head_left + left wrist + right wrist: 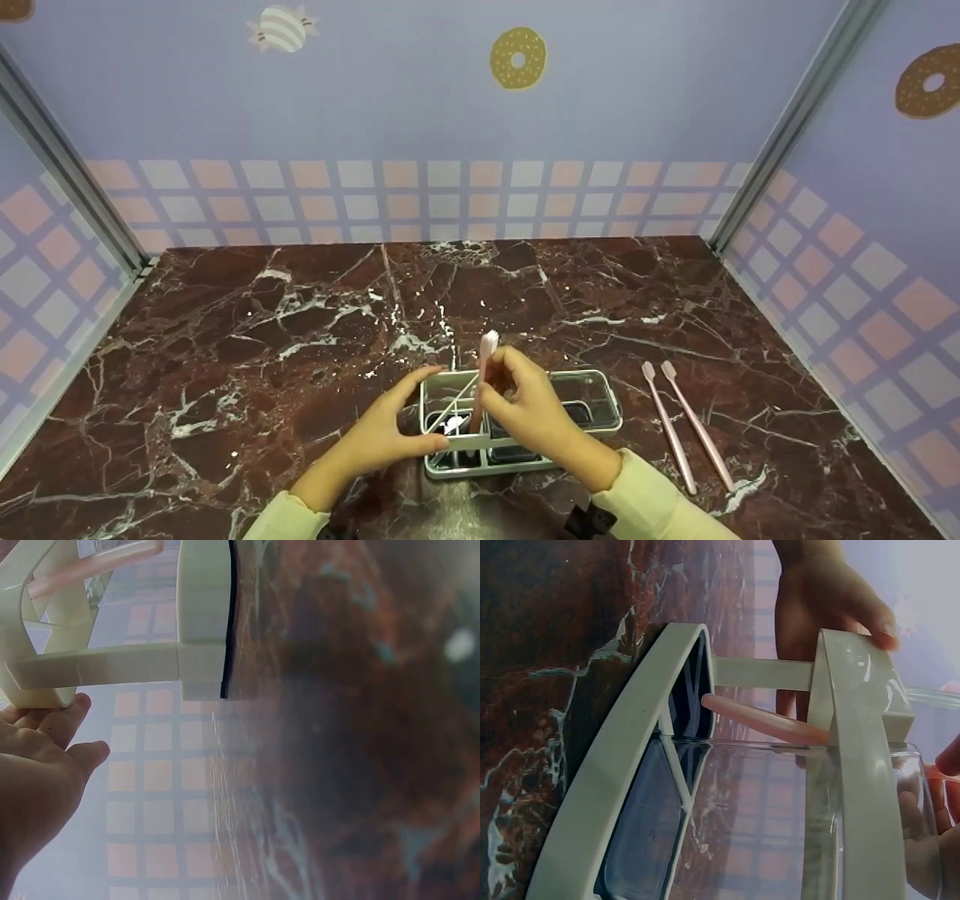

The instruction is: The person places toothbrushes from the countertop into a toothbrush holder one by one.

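A pale toothbrush holder (469, 442) with an open upper frame, a lower base and a clear cup on its right side stands near the front of the table. My left hand (379, 439) grips its left end, thumb on the front rim and fingers at the back. Between the thumb and fingers of my right hand (529, 405) is a pink toothbrush (489, 346), bristles up. Its handle (765, 722) passes down through the left section, slanted, with the lower end close over the dark base in the right wrist view.
Two more pink toothbrushes (670, 427) (697, 427) lie side by side on the red-brown marbled table (300, 337), right of the holder. Patterned panels (420, 90) enclose the back and both sides.
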### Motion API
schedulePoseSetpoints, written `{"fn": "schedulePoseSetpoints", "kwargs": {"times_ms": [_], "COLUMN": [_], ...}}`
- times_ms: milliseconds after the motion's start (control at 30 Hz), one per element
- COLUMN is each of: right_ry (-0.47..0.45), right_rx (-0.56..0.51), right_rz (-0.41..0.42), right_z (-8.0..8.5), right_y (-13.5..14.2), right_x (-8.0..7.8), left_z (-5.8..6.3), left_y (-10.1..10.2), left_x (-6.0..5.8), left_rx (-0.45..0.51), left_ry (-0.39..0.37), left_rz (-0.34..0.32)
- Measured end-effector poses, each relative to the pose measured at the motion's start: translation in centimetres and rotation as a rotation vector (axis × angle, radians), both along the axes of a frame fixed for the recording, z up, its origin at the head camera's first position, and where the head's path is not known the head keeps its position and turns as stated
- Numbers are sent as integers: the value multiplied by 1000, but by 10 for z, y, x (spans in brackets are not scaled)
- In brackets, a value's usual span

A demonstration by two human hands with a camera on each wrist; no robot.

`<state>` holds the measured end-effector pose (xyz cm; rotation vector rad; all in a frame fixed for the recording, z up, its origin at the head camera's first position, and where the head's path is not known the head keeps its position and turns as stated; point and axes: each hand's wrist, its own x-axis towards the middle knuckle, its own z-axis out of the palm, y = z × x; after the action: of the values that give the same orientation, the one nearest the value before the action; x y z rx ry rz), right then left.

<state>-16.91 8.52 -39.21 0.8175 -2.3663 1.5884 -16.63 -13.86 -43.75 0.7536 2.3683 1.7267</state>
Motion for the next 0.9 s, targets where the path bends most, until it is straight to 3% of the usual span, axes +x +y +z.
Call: {"fn": "schedulePoseSetpoints", "kwargs": {"times_ms": [200, 900], "right_ry": [48, 20], "right_rx": [40, 76], "right_rz": [17, 37], "right_z": [-3, -1], "right_y": [2, 6], "right_x": [0, 2], "left_z": [-1, -2], "left_y": [0, 0], "left_x": [1, 0], "left_rx": [11, 21], "left_ry": [-6, -11], "left_rz": [6, -10]}}
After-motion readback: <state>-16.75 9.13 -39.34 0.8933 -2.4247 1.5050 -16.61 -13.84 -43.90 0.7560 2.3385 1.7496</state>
